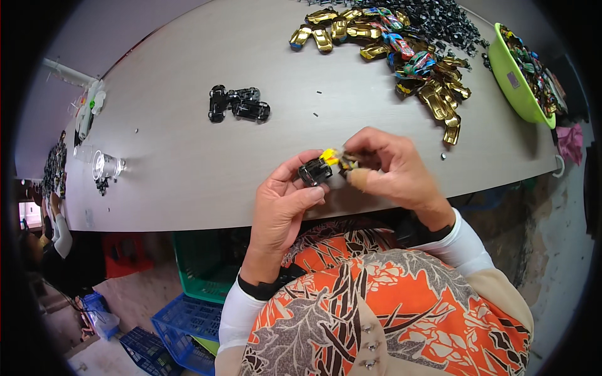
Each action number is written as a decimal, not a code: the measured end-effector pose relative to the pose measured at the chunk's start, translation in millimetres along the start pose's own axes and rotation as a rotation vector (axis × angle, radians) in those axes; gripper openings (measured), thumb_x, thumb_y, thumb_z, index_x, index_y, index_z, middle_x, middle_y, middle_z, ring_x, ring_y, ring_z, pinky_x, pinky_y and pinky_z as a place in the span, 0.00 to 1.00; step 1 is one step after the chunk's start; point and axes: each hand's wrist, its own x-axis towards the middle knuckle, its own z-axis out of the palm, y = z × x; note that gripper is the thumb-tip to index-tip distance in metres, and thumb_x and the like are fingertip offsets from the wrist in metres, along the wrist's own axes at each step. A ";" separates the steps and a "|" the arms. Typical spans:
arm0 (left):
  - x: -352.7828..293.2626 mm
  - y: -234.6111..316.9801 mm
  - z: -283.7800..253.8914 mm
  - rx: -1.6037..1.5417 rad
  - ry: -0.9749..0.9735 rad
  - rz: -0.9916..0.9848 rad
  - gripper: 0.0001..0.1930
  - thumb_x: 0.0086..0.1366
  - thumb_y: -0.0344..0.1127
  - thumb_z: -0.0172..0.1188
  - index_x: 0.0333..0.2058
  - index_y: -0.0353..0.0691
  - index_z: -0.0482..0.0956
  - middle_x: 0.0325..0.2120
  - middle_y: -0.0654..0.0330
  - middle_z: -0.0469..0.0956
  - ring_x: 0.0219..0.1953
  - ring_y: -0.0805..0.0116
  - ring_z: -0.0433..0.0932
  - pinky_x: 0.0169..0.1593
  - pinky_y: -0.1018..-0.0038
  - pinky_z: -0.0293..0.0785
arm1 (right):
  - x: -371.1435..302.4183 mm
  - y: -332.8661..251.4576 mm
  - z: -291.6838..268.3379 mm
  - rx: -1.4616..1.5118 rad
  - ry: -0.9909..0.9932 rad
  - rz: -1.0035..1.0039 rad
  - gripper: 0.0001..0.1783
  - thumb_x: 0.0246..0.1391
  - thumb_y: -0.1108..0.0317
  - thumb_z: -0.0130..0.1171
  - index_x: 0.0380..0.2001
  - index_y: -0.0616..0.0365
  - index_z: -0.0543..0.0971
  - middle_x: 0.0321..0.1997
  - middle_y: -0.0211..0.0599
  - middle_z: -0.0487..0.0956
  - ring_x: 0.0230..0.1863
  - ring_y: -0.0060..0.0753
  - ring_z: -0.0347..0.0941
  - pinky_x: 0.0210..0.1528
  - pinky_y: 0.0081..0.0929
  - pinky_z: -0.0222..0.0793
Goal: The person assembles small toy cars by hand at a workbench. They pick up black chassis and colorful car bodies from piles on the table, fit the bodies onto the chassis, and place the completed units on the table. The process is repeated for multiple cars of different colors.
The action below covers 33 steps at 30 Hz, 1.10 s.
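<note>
Over the table's near edge, my left hand [281, 203] grips a small black toy car chassis [312, 172] between thumb and fingers. A bright yellow part [329, 156] shows at the chassis's upper right end. Just to the right, my right hand [401, 169] is closed, fingertips and thumb pinched around a small dark piece [347, 164] with a yellowish patch, too blurred to name. The two held things are very close; I cannot tell whether they touch. Farther off, several black toy car chassis [252, 108] lie in a cluster on the table.
Gold and coloured toy car bodies [436, 100] heap at the far right, beside small black parts [439, 22]. A green basin [517, 81] of car pieces stands at the right edge. A clear cup [108, 166] sits left. Crates [188, 332] are below; another person [59, 244] works far left.
</note>
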 end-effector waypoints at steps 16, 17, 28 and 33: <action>5.7 -2.0 -5.0 0.137 0.121 0.108 0.15 0.62 0.28 0.56 0.47 0.31 0.72 0.41 0.58 0.75 0.39 0.73 0.76 0.43 0.76 0.77 | 3.9 13.2 1.9 0.030 0.135 -0.136 0.19 0.41 0.79 0.57 0.40 0.59 0.70 0.34 0.26 0.72 0.25 0.08 0.62 0.23 0.10 0.58; 7.0 -1.3 -8.6 0.144 0.082 0.121 0.20 0.63 0.35 0.54 0.51 0.31 0.67 0.39 0.51 0.76 0.37 0.64 0.79 0.40 0.69 0.81 | 3.9 8.3 -1.3 0.109 0.143 -0.079 0.19 0.41 0.78 0.57 0.41 0.59 0.69 0.34 0.27 0.73 0.27 0.09 0.63 0.26 0.10 0.60; 2.2 1.5 0.6 -0.037 -0.057 0.023 0.22 0.62 0.32 0.55 0.53 0.34 0.63 0.43 0.48 0.73 0.34 0.65 0.80 0.37 0.67 0.82 | -8.6 0.7 6.1 0.210 0.044 -0.063 0.20 0.44 0.80 0.56 0.44 0.62 0.68 0.36 0.26 0.67 0.35 0.12 0.64 0.33 0.12 0.63; 2.1 -2.8 5.2 -0.005 -0.059 0.042 0.22 0.62 0.32 0.56 0.52 0.34 0.63 0.43 0.48 0.73 0.36 0.64 0.80 0.38 0.66 0.82 | -12.0 3.9 5.0 0.032 0.082 -0.094 0.18 0.43 0.79 0.55 0.41 0.61 0.69 0.33 0.26 0.69 0.32 0.11 0.64 0.33 0.12 0.63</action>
